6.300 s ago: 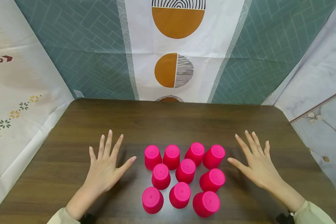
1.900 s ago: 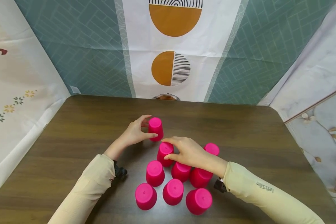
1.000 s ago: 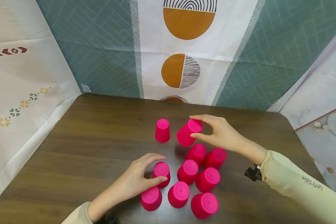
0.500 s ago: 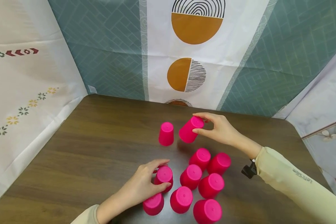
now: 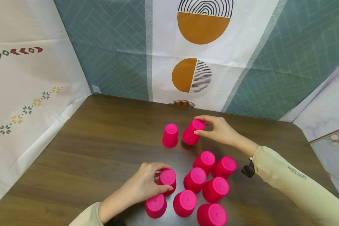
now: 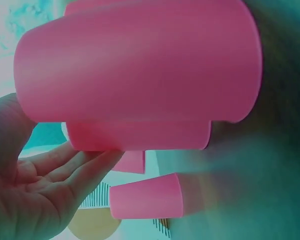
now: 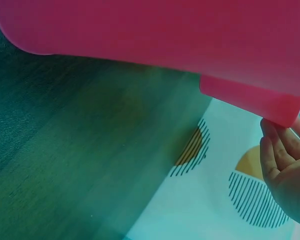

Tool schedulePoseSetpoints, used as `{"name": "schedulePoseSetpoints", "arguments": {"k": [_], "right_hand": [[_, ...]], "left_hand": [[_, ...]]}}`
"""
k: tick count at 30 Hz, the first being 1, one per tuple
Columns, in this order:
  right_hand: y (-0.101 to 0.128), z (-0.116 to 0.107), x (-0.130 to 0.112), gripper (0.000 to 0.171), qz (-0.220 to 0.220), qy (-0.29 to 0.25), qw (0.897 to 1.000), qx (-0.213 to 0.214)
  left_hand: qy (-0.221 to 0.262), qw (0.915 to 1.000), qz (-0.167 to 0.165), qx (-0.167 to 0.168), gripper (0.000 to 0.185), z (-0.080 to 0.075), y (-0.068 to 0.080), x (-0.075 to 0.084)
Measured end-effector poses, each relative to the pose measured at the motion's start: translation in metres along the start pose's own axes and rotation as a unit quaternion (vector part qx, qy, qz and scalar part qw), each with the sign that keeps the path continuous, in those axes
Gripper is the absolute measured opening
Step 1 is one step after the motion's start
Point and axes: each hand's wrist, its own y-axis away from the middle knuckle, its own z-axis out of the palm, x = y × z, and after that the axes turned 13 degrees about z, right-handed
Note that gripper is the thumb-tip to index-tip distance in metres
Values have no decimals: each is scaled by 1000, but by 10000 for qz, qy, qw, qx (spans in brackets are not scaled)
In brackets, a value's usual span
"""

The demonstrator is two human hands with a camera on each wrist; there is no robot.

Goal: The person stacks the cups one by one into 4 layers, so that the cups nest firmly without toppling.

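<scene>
In the head view my right hand (image 5: 224,131) pinches an upside-down pink cup (image 5: 190,135) between thumb and fingers. The cup leans slightly, close over the table, just right of a lone standing pink cup (image 5: 170,136). My left hand (image 5: 141,185) has thumb and fingers round another pink cup (image 5: 168,178) at the group's left side. Right in front of that one stands a further cup (image 5: 156,205). The left wrist view shows the left fingertips (image 6: 97,167) against their cup (image 6: 140,136), behind a nearer cup. In the right wrist view, fingertips touch the held cup (image 7: 255,102).
Several more upside-down pink cups stand close together right of my left hand, among them a back-right cup (image 5: 223,167) and a front cup (image 5: 185,203). The brown wooden table (image 5: 101,141) ends at a patterned cloth backdrop (image 5: 113,62); white cloth hangs at both sides.
Both hands started spread beside the cups. My left hand set one cup farther back, let go and came back to grip another. My right hand carried a cup beside the first, then lowered it.
</scene>
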Motion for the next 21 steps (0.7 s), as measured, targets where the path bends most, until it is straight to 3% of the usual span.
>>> {"name": "schedulePoseSetpoints", "arguments": {"k": [8,21], "right_hand": [[-10,12,3,58,-68,59,9988,-491],[-15,24,3,58,-363,223,9972,-614]], "left_hand": [[-173,9996,-74,-203,48,-6,-4,2],[-287,9992,-28,-281,46,-8,-7,3]]}}
